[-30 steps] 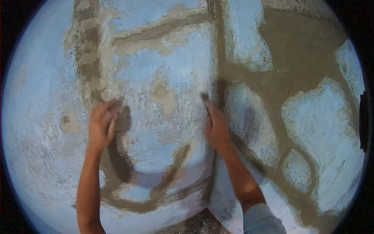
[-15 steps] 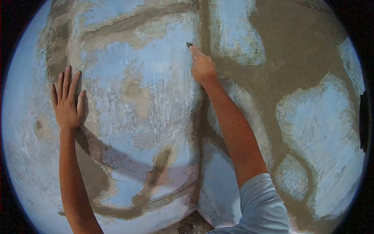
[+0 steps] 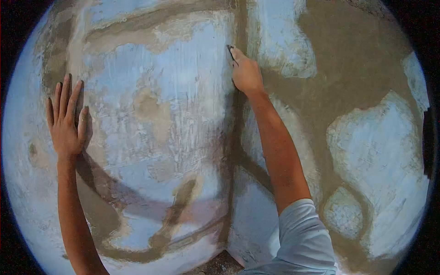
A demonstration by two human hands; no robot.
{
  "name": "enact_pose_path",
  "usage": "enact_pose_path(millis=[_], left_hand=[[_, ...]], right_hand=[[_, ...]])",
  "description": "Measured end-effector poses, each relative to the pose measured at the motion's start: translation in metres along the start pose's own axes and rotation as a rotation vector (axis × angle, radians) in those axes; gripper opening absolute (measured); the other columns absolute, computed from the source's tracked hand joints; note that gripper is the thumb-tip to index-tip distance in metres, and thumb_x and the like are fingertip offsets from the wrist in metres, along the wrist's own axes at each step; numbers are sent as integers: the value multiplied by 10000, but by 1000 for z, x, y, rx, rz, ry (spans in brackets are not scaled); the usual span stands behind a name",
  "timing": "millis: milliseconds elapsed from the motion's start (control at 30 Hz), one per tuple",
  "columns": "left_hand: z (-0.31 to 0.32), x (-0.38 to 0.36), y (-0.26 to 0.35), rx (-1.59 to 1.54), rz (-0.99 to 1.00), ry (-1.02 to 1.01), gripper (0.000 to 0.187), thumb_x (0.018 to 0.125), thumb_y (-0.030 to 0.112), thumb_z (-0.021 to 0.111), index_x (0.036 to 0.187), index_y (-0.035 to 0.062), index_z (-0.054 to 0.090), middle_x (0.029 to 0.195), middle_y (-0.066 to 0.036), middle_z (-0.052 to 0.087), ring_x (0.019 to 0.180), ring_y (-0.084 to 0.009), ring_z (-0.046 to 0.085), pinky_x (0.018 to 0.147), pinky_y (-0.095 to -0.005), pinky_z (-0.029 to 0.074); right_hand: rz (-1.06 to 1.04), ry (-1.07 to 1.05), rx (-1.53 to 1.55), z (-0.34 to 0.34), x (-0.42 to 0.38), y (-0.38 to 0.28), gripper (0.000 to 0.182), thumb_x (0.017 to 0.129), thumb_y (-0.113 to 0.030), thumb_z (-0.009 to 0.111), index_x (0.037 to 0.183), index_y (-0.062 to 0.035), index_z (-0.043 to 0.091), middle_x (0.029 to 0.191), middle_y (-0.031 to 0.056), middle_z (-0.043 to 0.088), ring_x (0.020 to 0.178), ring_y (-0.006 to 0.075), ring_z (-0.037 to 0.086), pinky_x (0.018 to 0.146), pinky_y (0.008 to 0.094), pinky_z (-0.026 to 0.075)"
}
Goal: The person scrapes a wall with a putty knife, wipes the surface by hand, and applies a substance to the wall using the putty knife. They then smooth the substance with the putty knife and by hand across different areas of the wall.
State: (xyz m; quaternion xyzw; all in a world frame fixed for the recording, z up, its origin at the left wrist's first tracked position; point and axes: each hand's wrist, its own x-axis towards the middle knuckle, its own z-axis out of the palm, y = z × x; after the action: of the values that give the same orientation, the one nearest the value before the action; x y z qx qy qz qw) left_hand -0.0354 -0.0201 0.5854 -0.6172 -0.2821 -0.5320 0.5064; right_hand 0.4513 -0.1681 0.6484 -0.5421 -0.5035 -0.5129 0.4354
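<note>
My left hand [image 3: 68,133] lies flat against the patchy wall [image 3: 192,68], fingers spread and pointing up, holding nothing. My right hand [image 3: 248,75] is raised near the inner corner [image 3: 239,119] of the wall, its fingers closed around a small dark tool [image 3: 230,47]. Only the tool's dark tip and a thin edge stick out past the fingers, so its exact kind does not show. That tip is at the wall face just left of the corner; whether it touches is hard to tell.
Brown-grey bands of filler [image 3: 348,59] run over the pale blue, flaking paint [image 3: 376,156] on both wall faces. Rough, dark ground [image 3: 220,266] shows at the foot of the corner. A shadow [image 3: 133,195] of an arm crosses the left face.
My right hand has shifted slightly up and to the right, towards the corner, with the tool. My left hand stays flat on the wall; the view has moved a little.
</note>
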Motion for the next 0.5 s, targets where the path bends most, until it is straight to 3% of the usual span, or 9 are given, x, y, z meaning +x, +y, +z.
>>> enact_pose_path(millis=[167, 267, 300, 500], left_hand=[[-2, 2, -2, 8, -24, -15, 537, 1057, 369, 458, 1582, 259, 447, 1703, -6, 298, 1585, -248, 222, 1293, -475, 101], [-2, 2, -1, -22, -1, 0, 539, 1055, 369, 459, 1582, 258, 447, 1702, -4, 301, 1584, -248, 226, 1293, -477, 104], [-2, 2, -1, -28, 5, 8, 539, 1054, 368, 460, 1581, 257, 448, 1701, -3, 302, 1583, -248, 228, 1293, -477, 105], [1, 2, -2, 11, -3, 7, 539, 1055, 372, 461, 1582, 260, 447, 1700, -2, 306, 1584, -246, 227, 1293, -475, 103]], right_hand=[[282, -165, 42, -21, 40, -18, 447, 969, -83, 543, 1410, -102, 610, 1360, 195, 634, 1200, 435, 627, 1031, 471, 501], [175, -111, 84, -2, 1, 2, 455, 965, -75, 538, 1415, -99, 606, 1350, 204, 636, 1197, 442, 627, 1031, 475, 500], [-30, -17, 53, -2, -8, 1, 484, 956, -54, 527, 1434, -103, 587, 1360, 197, 635, 1215, 440, 616, 1048, 474, 492], [213, -144, -54, -25, 77, -23, 492, 940, -54, 518, 1424, -95, 595, 1334, 219, 648, 1205, 448, 614, 1050, 475, 494]])
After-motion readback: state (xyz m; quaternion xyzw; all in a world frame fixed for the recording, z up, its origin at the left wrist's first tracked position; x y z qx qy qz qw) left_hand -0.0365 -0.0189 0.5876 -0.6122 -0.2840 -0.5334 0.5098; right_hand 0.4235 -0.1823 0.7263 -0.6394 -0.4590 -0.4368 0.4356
